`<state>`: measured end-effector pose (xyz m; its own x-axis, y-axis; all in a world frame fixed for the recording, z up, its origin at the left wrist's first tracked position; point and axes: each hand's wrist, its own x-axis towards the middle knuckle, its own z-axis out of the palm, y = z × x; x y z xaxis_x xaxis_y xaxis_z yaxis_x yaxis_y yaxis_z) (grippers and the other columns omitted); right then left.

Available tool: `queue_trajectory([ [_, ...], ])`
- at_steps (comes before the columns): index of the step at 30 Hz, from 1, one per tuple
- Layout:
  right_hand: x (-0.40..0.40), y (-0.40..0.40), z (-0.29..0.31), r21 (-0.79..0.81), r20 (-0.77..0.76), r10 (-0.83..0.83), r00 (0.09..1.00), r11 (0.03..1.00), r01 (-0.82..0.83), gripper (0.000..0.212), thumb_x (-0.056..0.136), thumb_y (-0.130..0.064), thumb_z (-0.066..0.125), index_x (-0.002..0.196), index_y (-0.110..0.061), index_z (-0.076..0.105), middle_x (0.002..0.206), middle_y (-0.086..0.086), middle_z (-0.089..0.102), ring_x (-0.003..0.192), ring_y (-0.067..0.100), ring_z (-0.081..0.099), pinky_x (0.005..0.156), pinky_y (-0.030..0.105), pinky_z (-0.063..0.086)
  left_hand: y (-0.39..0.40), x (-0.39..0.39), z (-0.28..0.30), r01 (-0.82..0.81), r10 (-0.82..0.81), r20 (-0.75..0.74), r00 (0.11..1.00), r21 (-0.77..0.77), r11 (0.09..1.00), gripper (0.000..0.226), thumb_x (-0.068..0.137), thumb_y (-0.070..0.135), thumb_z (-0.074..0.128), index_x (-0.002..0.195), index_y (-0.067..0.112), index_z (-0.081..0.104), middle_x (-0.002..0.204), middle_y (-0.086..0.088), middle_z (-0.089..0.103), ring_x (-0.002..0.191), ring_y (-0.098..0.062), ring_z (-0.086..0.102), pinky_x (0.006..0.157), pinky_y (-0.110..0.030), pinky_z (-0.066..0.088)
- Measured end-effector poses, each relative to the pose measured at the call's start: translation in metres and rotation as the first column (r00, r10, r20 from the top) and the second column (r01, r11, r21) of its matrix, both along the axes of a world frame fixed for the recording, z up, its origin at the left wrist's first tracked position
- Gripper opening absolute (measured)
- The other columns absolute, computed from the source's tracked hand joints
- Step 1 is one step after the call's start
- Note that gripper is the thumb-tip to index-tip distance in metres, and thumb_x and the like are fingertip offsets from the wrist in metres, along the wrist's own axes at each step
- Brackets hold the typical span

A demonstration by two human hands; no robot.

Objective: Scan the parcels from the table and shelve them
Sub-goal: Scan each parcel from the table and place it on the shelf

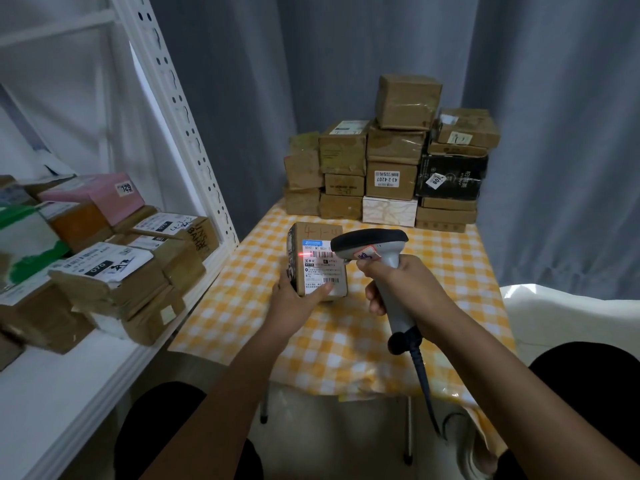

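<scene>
Right hand (398,289) is wrapped round the grey scanner (377,258), red beam landing on the label of a small parcel (318,261), which is gripped upright by the left hand (298,303) over the checked table (346,341). Scan step is underway imo; next the box prob gets carried left to the shelf (69,393), w/ a free spot needed beside the shelved parcels (114,271). Big stack (391,168) at the table's back is left unscanned.

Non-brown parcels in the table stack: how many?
2. A black parcel sits at the right of the stack, with a white sticker on it; a white patterned box sits on the tablecloth in the bottom row. Others may be hidden behind.
</scene>
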<state>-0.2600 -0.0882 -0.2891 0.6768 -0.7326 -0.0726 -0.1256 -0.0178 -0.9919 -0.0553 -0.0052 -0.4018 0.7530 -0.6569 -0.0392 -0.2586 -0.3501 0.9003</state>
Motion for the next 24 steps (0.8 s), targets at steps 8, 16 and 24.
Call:
queue_trajectory([
  [8, 0.030, 0.017, 0.008, -0.093, 0.087, 0.035, 0.996, 0.995, -0.027, 0.024, 0.095, -0.027, 0.064, 0.091, -0.003, 0.069, 0.062, 0.010, 0.067, 0.046, 0.022, 0.060, 0.052, 0.030, 0.048, 0.040, -0.022, 0.039, -0.102, 0.086, -0.110, 0.990, -0.152, 0.983, 0.048, 0.088, 0.039, 0.077, 0.125, 0.035, 0.046, 0.120, 0.014, 0.064, 0.104, -0.003, 0.062, 0.082, -0.019, 0.050],
  [16, 0.078, 0.057, 0.028, -0.151, 0.229, 0.073, 0.971, 0.988, -0.039, 0.020, 0.093, -0.027, 0.068, 0.093, -0.007, 0.067, 0.064, 0.006, 0.069, 0.048, 0.021, 0.060, 0.047, 0.028, 0.048, 0.134, -0.009, 0.112, -0.347, 0.415, 0.058, 0.908, -0.452, 0.822, 0.066, 0.092, 0.033, 0.072, 0.147, 0.030, 0.036, 0.133, 0.012, 0.059, 0.120, -0.004, 0.058, 0.099, -0.025, 0.046],
  [24, 0.106, 0.102, 0.010, -0.227, 0.079, 0.265, 0.961, 0.944, -0.242, 0.021, 0.094, -0.031, 0.067, 0.096, -0.010, 0.068, 0.068, 0.006, 0.071, 0.045, 0.016, 0.062, 0.046, 0.026, 0.050, 0.237, 0.011, 0.108, -0.627, 0.644, -0.173, 0.745, -0.513, 0.587, 0.106, 0.061, 0.080, 0.072, 0.150, 0.030, 0.042, 0.136, 0.010, 0.062, 0.122, -0.012, 0.062, 0.110, -0.044, 0.047],
])
